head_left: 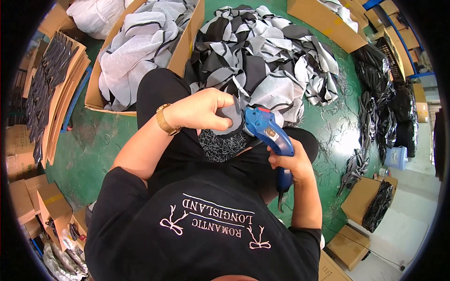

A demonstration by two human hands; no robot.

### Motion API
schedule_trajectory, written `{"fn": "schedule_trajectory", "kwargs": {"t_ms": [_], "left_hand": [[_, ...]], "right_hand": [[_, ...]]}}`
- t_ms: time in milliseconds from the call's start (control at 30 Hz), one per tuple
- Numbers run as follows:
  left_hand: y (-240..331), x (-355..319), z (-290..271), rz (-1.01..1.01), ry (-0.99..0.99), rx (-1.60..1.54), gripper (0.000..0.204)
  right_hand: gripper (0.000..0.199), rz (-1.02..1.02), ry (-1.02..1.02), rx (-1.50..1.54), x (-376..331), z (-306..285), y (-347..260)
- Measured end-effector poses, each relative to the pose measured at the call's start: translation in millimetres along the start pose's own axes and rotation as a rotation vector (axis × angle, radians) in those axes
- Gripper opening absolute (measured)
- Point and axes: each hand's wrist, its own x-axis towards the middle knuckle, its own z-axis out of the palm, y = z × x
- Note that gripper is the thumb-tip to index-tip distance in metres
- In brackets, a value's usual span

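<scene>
My left hand (pixel 199 110) pinches a dark grey fabric piece (pixel 228 113) between thumb and fingers. Wrapped around the handle of a blue handheld electric fabric cutter (pixel 268 129) is my right hand (pixel 295 160). The cutter's head meets the right edge of the fabric piece, so its blade is hidden. Just beyond both hands, a large heap of grey, white and black fabric pieces (pixel 276 54) covers the floor. Thin dark trimmings (pixel 220 147) lie between my legs, below the fabric piece.
A cardboard box (pixel 186 49) full of light grey fabric stands at far left, beside stacked cardboard with black strips (pixel 51 75). Another open box (pixel 323 23) is at far right. Black plastic bags (pixel 375 70) and loose trimmings (pixel 323 154) lie on the right.
</scene>
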Motion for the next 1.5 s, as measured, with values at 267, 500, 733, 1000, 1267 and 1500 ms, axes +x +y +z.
{"fn": "schedule_trajectory", "kwargs": {"t_ms": [267,500,733,1000,1267,1500], "left_hand": [[-7,7,20,0.178,0.075,-0.095,0.024],[-13,5,36,0.232,-0.073,-0.557,0.042],[-67,10,41,0.378,-0.343,-1.233,0.051],[-43,27,61,-0.067,0.007,-1.213,0.033],[-28,25,61,0.087,0.229,-1.167,0.025],[-27,26,47,0.110,0.343,-0.745,0.024]], "right_hand": [[0.042,-0.306,0.245,0.196,33,13,-4],[0.043,-0.390,0.226,0.142,60,21,3],[0.043,-0.360,0.290,0.216,56,9,3],[0.043,-0.416,0.160,0.018,58,31,-10],[0.055,-0.399,0.357,-0.035,44,38,1],[0.048,-0.333,0.349,-0.255,49,33,-2]]}}
